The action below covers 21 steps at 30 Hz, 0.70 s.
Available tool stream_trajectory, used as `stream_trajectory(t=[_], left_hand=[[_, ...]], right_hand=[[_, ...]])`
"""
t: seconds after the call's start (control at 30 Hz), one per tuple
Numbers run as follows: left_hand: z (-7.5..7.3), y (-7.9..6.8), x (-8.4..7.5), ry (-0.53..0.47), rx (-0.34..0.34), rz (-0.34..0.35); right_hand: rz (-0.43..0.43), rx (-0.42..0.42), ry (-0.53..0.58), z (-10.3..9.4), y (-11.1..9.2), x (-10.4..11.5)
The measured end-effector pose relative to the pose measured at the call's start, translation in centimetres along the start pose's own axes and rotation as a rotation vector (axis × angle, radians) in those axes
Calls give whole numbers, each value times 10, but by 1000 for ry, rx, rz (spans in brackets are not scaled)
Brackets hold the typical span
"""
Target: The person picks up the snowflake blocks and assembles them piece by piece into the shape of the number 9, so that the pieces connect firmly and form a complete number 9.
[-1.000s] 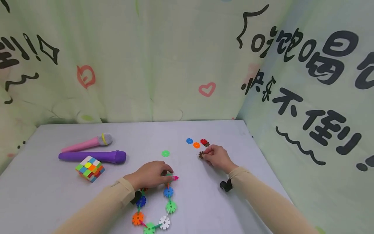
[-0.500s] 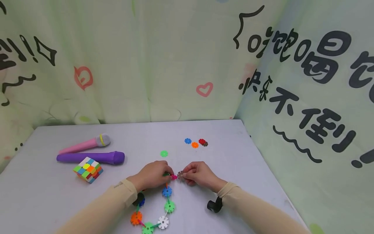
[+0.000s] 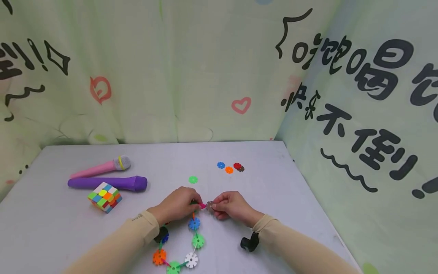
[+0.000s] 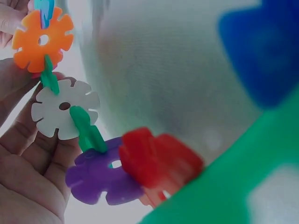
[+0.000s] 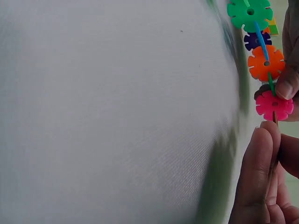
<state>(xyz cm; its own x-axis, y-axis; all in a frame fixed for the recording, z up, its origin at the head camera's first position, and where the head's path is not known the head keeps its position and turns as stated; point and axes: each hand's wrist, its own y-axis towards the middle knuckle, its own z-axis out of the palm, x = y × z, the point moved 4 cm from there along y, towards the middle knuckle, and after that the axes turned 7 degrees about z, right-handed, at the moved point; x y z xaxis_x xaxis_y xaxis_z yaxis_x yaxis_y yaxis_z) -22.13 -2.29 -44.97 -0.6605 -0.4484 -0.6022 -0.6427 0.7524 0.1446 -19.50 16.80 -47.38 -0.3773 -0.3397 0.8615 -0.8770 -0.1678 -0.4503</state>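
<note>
My left hand [image 3: 179,203] pinches a pink notched disc [image 3: 203,206] at the end of a chain of interlocking snowflake discs. The right hand [image 3: 236,206] holds a brown disc [image 3: 210,206] between thumb and fingers, its edge against the pink one. Seen from the right wrist, the pink disc [image 5: 268,105] meets the thin edge-on disc at the fingertips. The chain hangs round to a blue disc [image 3: 194,223], a white disc [image 3: 191,260] and an orange disc [image 3: 159,257]. In the left wrist view, a white disc [image 4: 46,114] and purple disc [image 4: 88,179] cross by the left palm.
Loose discs lie farther back: green [image 3: 193,179], blue [image 3: 221,165], orange [image 3: 229,170] and red [image 3: 237,166], the last overlapping a brown one. At left are a pink microphone [image 3: 94,169], a purple microphone [image 3: 113,183] and a puzzle cube [image 3: 105,197].
My right hand has picked up the brown disc from the table and brought it left and nearer, up to the pink disc. The left hand has stayed nearly in place.
</note>
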Motion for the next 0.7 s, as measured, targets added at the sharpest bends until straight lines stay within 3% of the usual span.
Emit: stream_trajectory(t=[0.5, 0.7], left_hand=[[-1, -2, 1, 1, -45, 63], [-2, -3, 1, 0, -72, 29]], right_hand=[[1, 37, 85, 8, 1, 4], [9, 34, 106, 14, 4, 7]])
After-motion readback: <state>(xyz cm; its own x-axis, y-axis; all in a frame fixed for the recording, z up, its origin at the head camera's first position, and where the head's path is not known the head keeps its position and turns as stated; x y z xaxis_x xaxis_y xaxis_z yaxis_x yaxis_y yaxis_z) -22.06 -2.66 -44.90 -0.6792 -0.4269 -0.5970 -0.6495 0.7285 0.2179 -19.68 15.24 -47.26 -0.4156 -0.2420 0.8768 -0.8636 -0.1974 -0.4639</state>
